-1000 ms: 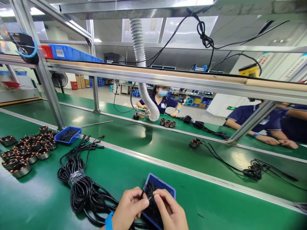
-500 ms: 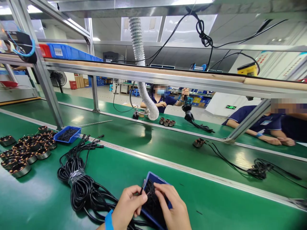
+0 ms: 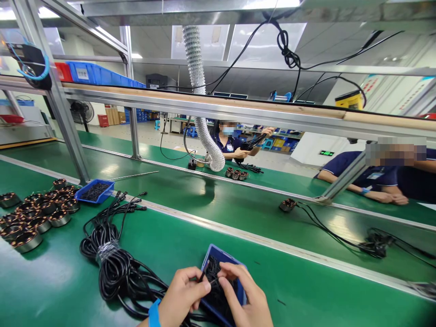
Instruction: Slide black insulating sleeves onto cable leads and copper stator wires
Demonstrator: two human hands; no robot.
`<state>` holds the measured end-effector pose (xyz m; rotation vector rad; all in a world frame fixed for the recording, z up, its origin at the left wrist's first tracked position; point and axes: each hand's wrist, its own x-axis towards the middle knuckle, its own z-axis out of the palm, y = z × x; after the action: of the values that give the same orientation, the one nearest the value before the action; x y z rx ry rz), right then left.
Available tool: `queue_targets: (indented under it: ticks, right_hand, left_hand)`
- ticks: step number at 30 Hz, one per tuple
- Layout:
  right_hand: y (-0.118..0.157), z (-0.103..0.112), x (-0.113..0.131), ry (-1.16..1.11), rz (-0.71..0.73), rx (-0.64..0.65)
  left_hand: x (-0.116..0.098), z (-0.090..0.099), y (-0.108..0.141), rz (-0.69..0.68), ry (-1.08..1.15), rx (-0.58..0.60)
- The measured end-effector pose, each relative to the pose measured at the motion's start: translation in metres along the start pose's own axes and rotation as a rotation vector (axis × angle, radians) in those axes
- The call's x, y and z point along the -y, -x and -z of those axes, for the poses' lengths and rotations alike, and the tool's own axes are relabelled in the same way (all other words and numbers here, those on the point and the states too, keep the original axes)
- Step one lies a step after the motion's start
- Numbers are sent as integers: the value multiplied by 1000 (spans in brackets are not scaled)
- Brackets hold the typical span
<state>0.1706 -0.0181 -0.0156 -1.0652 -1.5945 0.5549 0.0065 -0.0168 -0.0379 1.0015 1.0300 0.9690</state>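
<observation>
My left hand (image 3: 185, 293), with a blue band at its wrist, pinches the end of a black cable (image 3: 202, 275) between thumb and fingers. Thin wire tips seem to stick out towards my right hand (image 3: 245, 290), whose thumb and index finger close together; anything between them is too small to make out. Both hands are over a blue bin (image 3: 211, 249) filled with short black tube pieces (image 3: 214, 268). Left of them lies a tied bundle of black cables (image 3: 112, 256) on the green table, its connector ends pointing away from me.
Several copper-wound stators (image 3: 29, 240) sit at far left beside a second blue bin (image 3: 109, 187) of black pieces. A stator with a cable (image 3: 288, 205) lies on the green belt (image 3: 238, 200) beyond the metal strip. Co-workers sit across, one holding cables (image 3: 252, 144).
The stator with its cable has shifted right along the belt. Across the line, the co-worker's cable bundle has swung left into both hands. My fingers have barely moved.
</observation>
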Motion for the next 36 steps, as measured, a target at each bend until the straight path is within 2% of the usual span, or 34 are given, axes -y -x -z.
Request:
queue_targets:
  ticks: [7,10,16,19,21,23,25,28,30,32,34,36]
  right_hand:
    - [-4,9,-2,95,162,200]
    - [-4,9,1,57,177,165]
    - [-3,-2,-3,-68,-65,203]
    - [2,-11,-4,-187,-194,169]
    - [5,-11,-2,-235,-239,158]
    - [3,-4,-1,-247,-217,233]
    - [-2,8,-1,-155,-160,320]
    - [-10,18,-10,240,-43,313]
    - [-10,12,-20,562,52,341]
    - [-6,-1,-32,820,128,397]
    - [0,-12,-40,961,163,406]
    - [3,-16,-43,1002,174,401]
  left_hand:
    - [3,1,0,-3,-2,10]
    - [0,1,2,-14,47,3]
    - [-13,1,9,-70,189,-1]
    - [-15,1,10,-98,213,-5]
    - [-16,2,9,-120,212,-11]
    - [-16,3,8,-160,194,-9]
    - [-16,4,8,-198,171,15]
    - [-15,5,9,-212,134,134]
    - [-14,5,10,-208,96,229]
    - [-13,4,12,-211,53,272]
    - [-13,2,12,-220,31,250]
    - [-13,1,11,-212,57,193]
